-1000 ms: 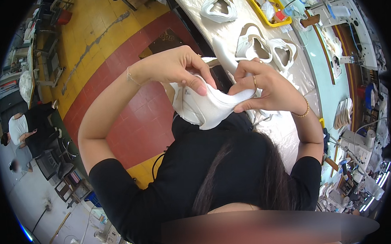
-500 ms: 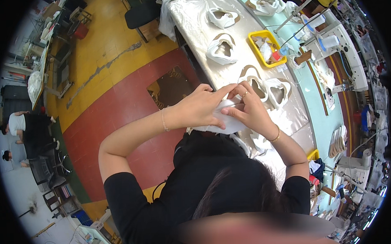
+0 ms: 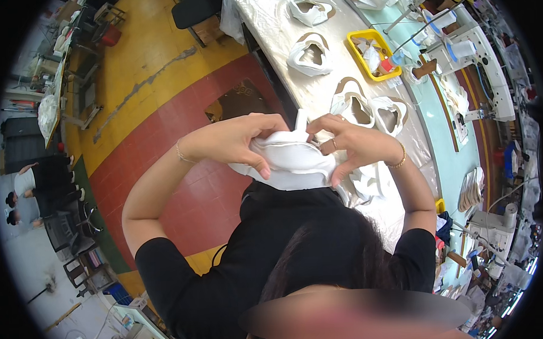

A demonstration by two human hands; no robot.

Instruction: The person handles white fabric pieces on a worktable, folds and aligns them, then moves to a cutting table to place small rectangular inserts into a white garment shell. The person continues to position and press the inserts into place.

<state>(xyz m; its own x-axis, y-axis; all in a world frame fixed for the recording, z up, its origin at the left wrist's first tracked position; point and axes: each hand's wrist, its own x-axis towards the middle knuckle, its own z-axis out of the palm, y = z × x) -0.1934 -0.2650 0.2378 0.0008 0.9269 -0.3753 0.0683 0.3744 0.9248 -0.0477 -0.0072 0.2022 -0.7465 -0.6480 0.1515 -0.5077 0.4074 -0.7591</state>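
Held up in front of my body is a white shoe upper [image 3: 290, 159], its padded edge facing me and a narrow strip sticking up at its top. My left hand [image 3: 243, 139] grips its left side, thumb on the near face and fingers over the top edge. On the right side my right hand [image 3: 349, 144] holds it too, thumb low on the near face and fingers bent at the upper edge. The fingertips behind the upper are hidden. More white shoe uppers, such as one with a brown lining [image 3: 352, 107], lie on the table just beyond my right hand.
The long table [image 3: 266, 17] has a shiny plastic cover. A yellow basket [image 3: 383, 77] of scraps stands on it. Sewing machines [image 3: 486, 72] line the pale green bench [image 3: 428, 128] at right. A black stool [image 3: 195, 15] is at far left of the table; two people [image 3: 36, 186] are farther left.
My hands have spread apart, the left moving left, and the upper now shows wider between them. Earlier, my fingertips were close together at its top edge.
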